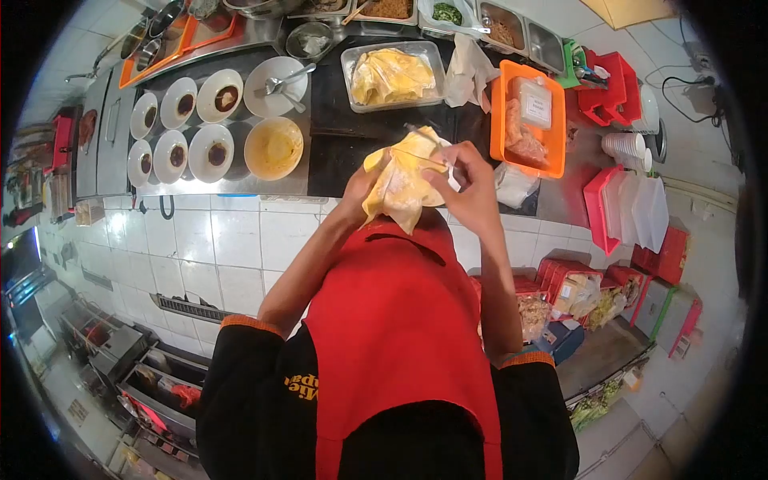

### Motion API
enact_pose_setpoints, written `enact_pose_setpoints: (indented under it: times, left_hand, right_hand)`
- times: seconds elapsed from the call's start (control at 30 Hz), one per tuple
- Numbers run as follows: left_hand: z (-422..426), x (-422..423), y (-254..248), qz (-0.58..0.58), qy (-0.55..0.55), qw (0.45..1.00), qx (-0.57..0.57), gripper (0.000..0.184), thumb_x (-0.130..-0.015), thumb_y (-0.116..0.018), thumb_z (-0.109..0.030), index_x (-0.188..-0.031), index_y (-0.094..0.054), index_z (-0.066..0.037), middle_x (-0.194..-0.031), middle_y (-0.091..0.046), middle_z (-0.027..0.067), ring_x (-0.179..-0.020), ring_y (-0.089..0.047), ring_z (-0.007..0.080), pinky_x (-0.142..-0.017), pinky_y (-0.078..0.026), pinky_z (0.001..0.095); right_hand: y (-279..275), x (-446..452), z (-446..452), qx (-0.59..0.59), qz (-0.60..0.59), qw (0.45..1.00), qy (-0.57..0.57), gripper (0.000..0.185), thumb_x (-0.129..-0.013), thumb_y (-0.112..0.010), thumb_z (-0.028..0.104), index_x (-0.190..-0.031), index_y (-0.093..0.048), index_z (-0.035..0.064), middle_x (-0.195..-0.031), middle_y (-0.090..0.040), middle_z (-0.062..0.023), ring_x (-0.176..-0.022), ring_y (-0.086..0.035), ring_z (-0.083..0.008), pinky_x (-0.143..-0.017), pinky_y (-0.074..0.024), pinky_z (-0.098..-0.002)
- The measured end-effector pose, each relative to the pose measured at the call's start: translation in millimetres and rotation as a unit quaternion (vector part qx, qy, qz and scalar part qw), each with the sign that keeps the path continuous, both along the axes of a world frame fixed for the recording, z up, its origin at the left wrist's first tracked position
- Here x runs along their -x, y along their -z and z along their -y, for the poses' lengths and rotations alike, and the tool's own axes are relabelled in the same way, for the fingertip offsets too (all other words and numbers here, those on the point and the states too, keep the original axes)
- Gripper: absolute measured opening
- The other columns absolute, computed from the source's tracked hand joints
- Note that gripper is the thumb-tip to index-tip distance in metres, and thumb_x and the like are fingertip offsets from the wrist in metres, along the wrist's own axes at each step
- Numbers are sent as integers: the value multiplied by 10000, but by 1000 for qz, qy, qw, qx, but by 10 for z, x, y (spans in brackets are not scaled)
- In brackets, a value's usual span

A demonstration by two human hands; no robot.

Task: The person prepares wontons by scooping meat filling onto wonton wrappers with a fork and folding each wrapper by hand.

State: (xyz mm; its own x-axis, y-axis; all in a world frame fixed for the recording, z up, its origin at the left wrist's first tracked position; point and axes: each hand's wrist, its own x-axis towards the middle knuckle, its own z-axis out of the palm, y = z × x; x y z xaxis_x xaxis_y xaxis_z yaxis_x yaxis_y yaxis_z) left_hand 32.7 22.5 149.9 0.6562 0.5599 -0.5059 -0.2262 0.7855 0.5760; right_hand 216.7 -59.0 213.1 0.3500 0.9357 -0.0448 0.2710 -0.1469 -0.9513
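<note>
Both hands hold the soft yellow sheets (404, 178) up in front of the body; in the view they overlap the near edge of the counter (336, 180), right of its middle. The left hand (362, 190) grips their left side, with most of its fingers hidden behind them, so how they are spread cannot be told. The right hand (466, 182) has its fingers drawn in close at the right side, the thumb lying against the front and the other fingers bent near the upper right corner. The sheets lie between the two hands, touching both, with loose corners hanging below them. A small white piece shows beside the right thumb; what it is cannot be told.

Beyond the hands, toward the counter's far edge, a clear tub (347, 80) holds more yellow sheets. A crumpled pale wrap (469, 74) lies just to its right, then an orange tray (498, 132) with a labelled box (534, 104) and bagged food (524, 146). Near the counter's near edge, just right of the right hand, is a clear bag (514, 186).

To the left stand six white bowls (211, 152) with dark liquid, a white bowl (260, 80) holding metal cutlery (284, 82), and a yellow-stained bowl (274, 149).
</note>
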Motion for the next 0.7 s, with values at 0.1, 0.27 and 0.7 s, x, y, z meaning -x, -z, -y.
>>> enact_pose_setpoints:
  times: [0.1,0.27,0.7]
  left_hand:
    - [-28,-20,100,40,-29,999,-17,547,-1031,-511,-450,-1355,-501,-10,-1205,-642,138,-1038,-673,212,-909,-550,354]
    - [-125,84,720,28,17,998,46,617,-1020,-485,-485,-1399,-467,2,-1331,-596,177,-1110,-656,268,-961,-537,395]
    - [59,709,2118,59,-18,980,188,512,-1043,-412,-419,-1417,-474,-75,-1311,-604,182,-1154,-630,360,-996,-517,518]
  right_hand:
    - [-54,159,-28,5,114,993,-8,238,-749,-818,77,-933,-676,24,-877,-605,-51,-781,-636,-190,-744,-505,-273]
    - [-6,584,-8,-71,112,989,-57,259,-756,-818,108,-961,-701,1,-972,-708,-123,-794,-648,-194,-750,-516,-294]
    - [1284,-85,336,242,244,938,45,236,-881,-619,99,-1069,-762,87,-970,-715,-199,-922,-696,-366,-809,-538,-446]
